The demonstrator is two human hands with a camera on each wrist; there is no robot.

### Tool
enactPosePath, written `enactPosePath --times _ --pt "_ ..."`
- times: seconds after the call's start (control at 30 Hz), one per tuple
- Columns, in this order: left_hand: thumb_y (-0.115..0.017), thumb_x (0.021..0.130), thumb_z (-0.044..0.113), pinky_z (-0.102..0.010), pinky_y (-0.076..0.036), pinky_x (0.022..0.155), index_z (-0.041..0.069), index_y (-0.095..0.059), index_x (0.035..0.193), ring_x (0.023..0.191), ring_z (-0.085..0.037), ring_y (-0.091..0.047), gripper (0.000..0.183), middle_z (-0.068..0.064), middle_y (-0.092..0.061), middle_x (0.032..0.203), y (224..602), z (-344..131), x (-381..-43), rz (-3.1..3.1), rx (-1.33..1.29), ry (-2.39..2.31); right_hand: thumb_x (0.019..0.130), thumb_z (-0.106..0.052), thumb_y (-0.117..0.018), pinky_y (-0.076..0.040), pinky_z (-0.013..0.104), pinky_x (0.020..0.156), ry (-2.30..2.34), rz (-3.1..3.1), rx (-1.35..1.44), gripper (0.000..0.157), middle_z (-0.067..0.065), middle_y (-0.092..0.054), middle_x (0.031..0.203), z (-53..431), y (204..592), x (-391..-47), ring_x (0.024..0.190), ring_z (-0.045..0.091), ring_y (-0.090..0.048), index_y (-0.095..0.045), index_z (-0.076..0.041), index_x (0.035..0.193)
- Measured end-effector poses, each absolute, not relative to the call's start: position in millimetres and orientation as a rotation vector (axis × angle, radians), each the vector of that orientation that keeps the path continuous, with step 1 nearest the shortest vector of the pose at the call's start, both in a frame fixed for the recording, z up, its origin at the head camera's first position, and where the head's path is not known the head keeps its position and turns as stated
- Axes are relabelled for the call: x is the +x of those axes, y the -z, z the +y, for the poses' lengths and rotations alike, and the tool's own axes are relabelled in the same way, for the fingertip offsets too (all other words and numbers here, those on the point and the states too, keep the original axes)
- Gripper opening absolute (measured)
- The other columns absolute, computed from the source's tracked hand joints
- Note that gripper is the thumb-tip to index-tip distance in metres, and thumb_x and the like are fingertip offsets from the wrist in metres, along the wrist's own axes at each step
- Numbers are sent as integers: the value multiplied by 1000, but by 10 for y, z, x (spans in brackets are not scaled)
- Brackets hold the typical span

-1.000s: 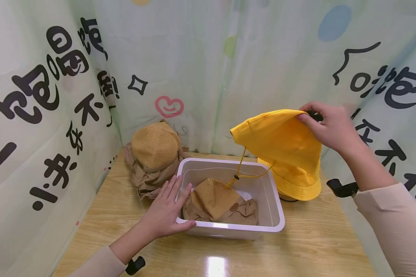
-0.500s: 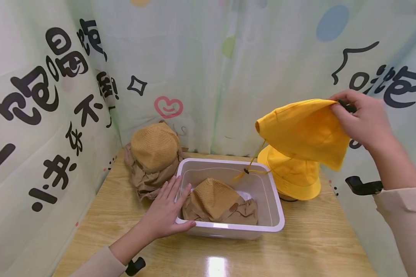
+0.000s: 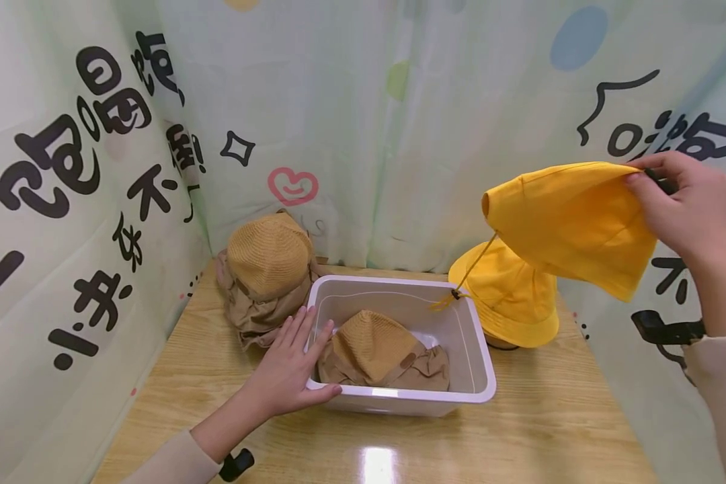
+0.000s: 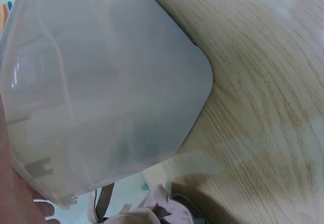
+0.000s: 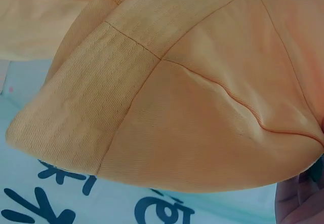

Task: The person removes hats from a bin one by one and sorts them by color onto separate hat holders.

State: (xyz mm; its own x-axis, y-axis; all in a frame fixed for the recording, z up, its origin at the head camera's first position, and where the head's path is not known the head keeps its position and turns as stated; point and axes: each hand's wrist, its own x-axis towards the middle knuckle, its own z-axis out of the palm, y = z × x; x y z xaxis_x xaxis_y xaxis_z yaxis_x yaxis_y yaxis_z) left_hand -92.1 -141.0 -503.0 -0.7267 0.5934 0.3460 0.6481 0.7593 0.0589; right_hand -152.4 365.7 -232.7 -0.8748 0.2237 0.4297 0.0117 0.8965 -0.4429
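My right hand pinches a yellow bucket hat by its crown, holding it sideways in the air at the right. From the hat's brim a yellow chin cord with a black toggle hangs over the bin's back right corner. The right wrist view is filled by the stitched hat panels. My left hand, fingers spread, rests on the left rim of a pale plastic bin. Inside the bin lies a tan woven hat with brown cloth. The left wrist view shows the bin's outer wall.
Another yellow bucket hat stands on the wooden table right of the bin. At the left back sits a stacked tan woven hat with brown cloth. Printed curtains enclose the table behind and at the sides.
My right hand has carried the yellow hat right and slightly up, drawing its cord from above the tan hat to the bin's back right corner. My left hand stays on the rim.
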Motion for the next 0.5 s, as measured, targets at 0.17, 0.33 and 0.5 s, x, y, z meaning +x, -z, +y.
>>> enactPosePath --times 0.17,0.33,0.5 --pt "-17 88 85 -57 -27 117 8 -33 156 149 -45 -21 104 -31 -21 160 5026 -1412 -924 -2632 -963 242 106 -35 -43 -29 2 57 -609 -2563 -283 49 17 -53 122 3769 2335 -1482 78 16 -47 -49 -2 142" --pt "-18 88 85 -58 -27 116 9 -31 157 148 -46 -22 104 -32 -24 158 4999 -1416 -924 -2640 -965 245 107 -32 -42 -30 0 60 -678 -2497 -329 46 -22 -37 101 3903 2339 -1491 72 -3 -37 -49 -2 141" --pt "-17 88 85 -58 -26 117 9 -32 157 149 -45 -20 104 -31 -22 159 4992 -1411 -919 -2651 -966 254 107 -33 -39 -29 -1 62 -732 -2420 -462 25 -29 -30 94 4018 2357 -1510 74 -7 -35 -54 -36 127"
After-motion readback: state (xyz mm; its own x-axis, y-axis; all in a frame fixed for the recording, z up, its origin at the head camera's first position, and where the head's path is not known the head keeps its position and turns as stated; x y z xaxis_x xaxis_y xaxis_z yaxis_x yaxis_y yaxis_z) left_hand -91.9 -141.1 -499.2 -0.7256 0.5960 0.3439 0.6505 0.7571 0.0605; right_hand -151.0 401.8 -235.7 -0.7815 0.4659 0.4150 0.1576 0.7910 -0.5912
